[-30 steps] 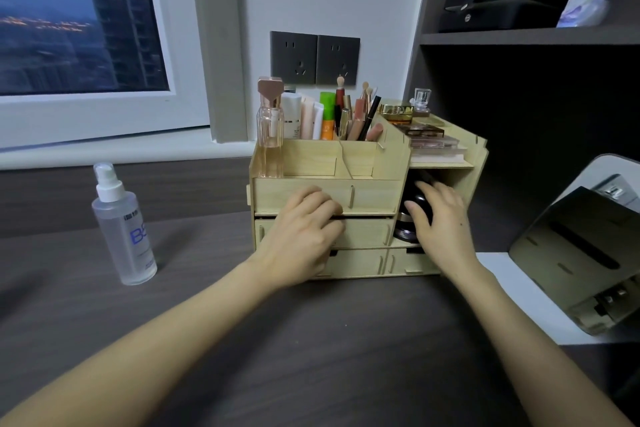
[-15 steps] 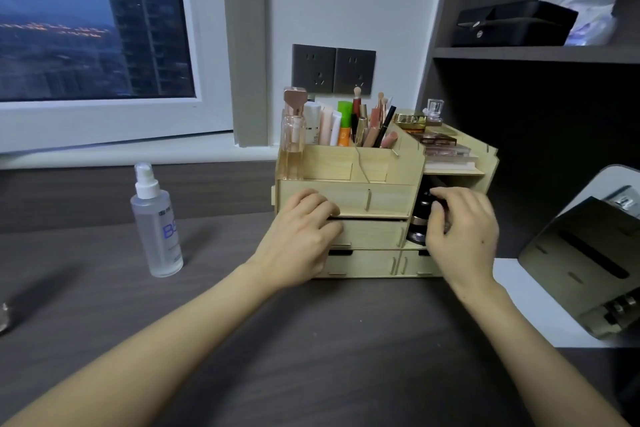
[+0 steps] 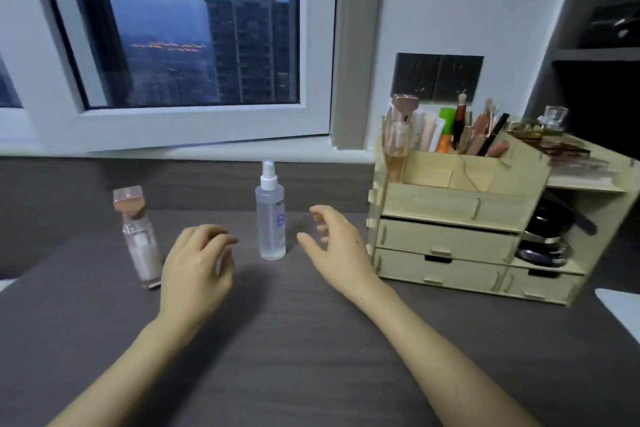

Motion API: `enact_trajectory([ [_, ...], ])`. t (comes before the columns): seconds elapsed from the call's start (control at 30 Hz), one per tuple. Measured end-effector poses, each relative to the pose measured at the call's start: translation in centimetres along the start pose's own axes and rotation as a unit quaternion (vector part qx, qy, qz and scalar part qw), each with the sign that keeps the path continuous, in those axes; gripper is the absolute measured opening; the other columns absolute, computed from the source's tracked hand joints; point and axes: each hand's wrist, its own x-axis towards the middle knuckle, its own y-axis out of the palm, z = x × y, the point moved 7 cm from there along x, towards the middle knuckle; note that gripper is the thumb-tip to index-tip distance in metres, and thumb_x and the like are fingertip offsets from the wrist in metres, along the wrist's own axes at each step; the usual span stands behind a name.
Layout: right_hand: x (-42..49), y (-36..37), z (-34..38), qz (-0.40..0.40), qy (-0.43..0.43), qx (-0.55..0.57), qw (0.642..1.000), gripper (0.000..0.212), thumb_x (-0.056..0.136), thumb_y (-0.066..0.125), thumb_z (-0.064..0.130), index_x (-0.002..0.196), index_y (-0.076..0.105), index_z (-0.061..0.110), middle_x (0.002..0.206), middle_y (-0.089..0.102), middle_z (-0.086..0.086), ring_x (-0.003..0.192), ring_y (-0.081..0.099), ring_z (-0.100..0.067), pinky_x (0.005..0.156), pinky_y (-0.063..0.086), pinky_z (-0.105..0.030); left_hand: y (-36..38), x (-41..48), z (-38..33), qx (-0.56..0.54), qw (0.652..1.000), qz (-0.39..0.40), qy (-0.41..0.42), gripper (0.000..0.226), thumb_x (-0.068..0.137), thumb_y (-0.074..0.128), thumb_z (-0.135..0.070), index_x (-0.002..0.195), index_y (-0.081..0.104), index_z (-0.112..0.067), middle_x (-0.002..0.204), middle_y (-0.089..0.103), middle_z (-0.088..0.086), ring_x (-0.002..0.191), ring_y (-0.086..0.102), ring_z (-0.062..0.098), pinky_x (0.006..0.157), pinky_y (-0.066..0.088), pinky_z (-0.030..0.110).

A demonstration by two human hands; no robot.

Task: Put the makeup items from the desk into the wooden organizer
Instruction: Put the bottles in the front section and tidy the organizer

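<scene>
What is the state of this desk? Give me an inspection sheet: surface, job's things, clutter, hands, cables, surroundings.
Surface: dark wood-grain desk; two bottles stand on it.
Job's things: clear spray bottle upright; rose-gold-capped bottle upright to its left; wooden organizer at right, top bins full of tubes and brushes, black compacts in its side bay.
Clutter: white flat thing at the right edge, mostly cut off.
Hands: left hand open between the bottles, holding nothing; right hand open beside the spray bottle, not touching it.
Cables: nothing seen.
Surroundings: window; wall sockets behind the organizer.
</scene>
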Motion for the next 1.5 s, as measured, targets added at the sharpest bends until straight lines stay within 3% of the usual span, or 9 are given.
enact_trajectory([
  [0.1,3.2,3.8,0.4,0.039,0.059,0.053,0.996,0.063,0.084,0.065,0.034,0.138,0.035,0.017,0.136,0.047,-0.004,0.119,0.049,-0.021,0.095,0.043,-0.034,-2.1,-0.4,3.7,0.025,0.998,-0.027,-0.053,0.020,0.068,0.058,-0.005,0.083,0.070,-0.004,0.085,0.066,0.013,0.074,0.059,0.037,0.059,0.048,0.040],
  [0.23,6.2,6.8,1.3,0.028,0.084,0.090,0.992,0.067,0.081,0.070,0.031,0.135,0.034,0.016,0.132,0.051,-0.004,0.115,0.051,-0.026,0.088,0.044,-0.035,-3.6,-1.1,7.1,0.027,0.988,-0.070,-0.136,0.008,0.072,0.066,0.003,0.076,0.061,-0.001,0.075,0.060,0.016,0.067,0.052,0.036,0.056,0.038,0.037],
  [0.37,7.3,8.1,0.9,-0.002,0.113,0.070,0.991,0.068,0.082,0.069,0.028,0.136,0.031,0.016,0.134,0.052,-0.005,0.118,0.051,-0.030,0.087,0.044,-0.036,-3.5,-2.1,11.4,-0.020,0.954,-0.107,-0.278,0.026,0.081,0.065,-0.018,0.071,0.045,-0.004,0.072,0.049,0.012,0.069,0.048,0.033,0.060,0.031,0.034],
  [0.6,6.1,6.9,1.0,-0.045,0.110,0.037,0.992,0.050,0.081,0.070,0.027,0.119,0.041,0.012,0.119,0.060,-0.008,0.106,0.057,-0.035,0.076,0.043,-0.034,-0.5,-2.6,14.7,-0.132,0.903,-0.043,-0.408,0.078,0.068,0.078,-0.035,0.129,0.039,-0.008,0.122,0.054,0.015,0.112,0.053,0.035,0.089,0.044,0.043],
  [0.83,1.5,0.2,2.1,-0.097,0.073,0.039,0.992,0.052,0.075,0.074,0.035,0.115,0.047,0.018,0.101,0.064,0.002,0.090,0.061,-0.024,0.068,0.044,-0.030,1.8,-2.4,15.3,-0.165,0.900,-0.004,-0.404,0.047,0.078,0.068,-0.022,0.117,0.046,-0.010,0.109,0.063,0.017,0.097,0.058,0.039,0.073,0.040,0.038],
  [1.0,-1.3,-6.3,2.2,-0.127,0.062,0.032,0.989,0.048,0.072,0.077,0.031,0.111,0.051,0.022,0.100,0.065,0.004,0.088,0.062,-0.018,0.077,0.053,-0.040,1.7,-1.1,13.1,-0.156,0.917,0.031,-0.366,0.041,0.081,0.065,-0.019,0.114,0.050,-0.001,0.101,0.066,0.026,0.093,0.059,0.043,0.068,0.040,0.037],
  [1.23,-3.8,-15.4,1.5,-0.220,0.061,0.012,0.973,0.050,0.070,0.077,0.032,0.111,0.049,0.027,0.099,0.064,0.012,0.090,0.063,-0.012,0.076,0.055,-0.038,-0.1,4.7,-0.5,-0.272,0.935,0.022,-0.226,0.028,0.077,0.070,-0.030,0.094,0.058,-0.010,0.085,0.067,0.006,0.079,0.061,0.023,0.058,0.039,0.028],
  [1.37,-5.1,-20.1,1.5,-0.296,0.057,-0.025,0.953,0.054,0.067,0.074,0.039,0.113,0.047,0.031,0.089,0.058,0.025,0.079,0.058,0.005,0.070,0.052,-0.032,-2.1,8.9,-9.6,-0.352,0.926,0.000,-0.137,0.028,0.073,0.071,-0.037,0.081,0.056,-0.015,0.072,0.064,-0.004,0.065,0.059,0.013,0.055,0.043,0.021],
  [1.5,-5.3,-23.3,1.2,-0.336,0.055,-0.049,0.939,0.060,0.069,0.077,0.033,0.120,0.049,0.018,0.104,0.062,0.006,0.091,0.061,-0.014,0.076,0.053,-0.037,-2.1,13.0,-18.3,-0.402,0.915,-0.008,-0.037,0.031,0.074,0.071,-0.036,0.068,0.042,-0.024,0.064,0.045,-0.011,0.058,0.043,0.007,0.050,0.033,0.013],
])
